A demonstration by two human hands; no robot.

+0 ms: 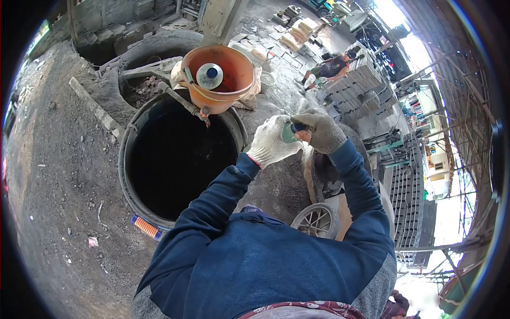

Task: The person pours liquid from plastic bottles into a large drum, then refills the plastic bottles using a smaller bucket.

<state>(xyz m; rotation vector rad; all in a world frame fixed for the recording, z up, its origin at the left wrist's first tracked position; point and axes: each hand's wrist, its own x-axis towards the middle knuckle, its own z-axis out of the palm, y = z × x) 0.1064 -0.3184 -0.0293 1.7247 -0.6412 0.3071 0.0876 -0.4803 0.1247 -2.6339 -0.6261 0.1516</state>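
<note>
My left hand [272, 142], in a white knit glove, is wrapped round a small greenish bottle [288, 133]. At the bottle's dark top [300, 127], my right hand [323, 133] in a grey, dirty glove closes its fingers. A bare fingertip pokes out of the right glove. Both hands are close together in front of my chest, right of an orange bucket [241, 72]. Inside that bucket stands a clear bottle with a blue cap [210, 75]. Much of the bottle in my hands is hidden by the gloves.
A large round vat [127, 181] of dark liquid lies below left, with a tap [205, 111] above it. An orange brush [146, 227] rests by its rim. A spoked wheel [317, 222] is near my right elbow. Another person [332, 68] bends beside stacked slabs [361, 74].
</note>
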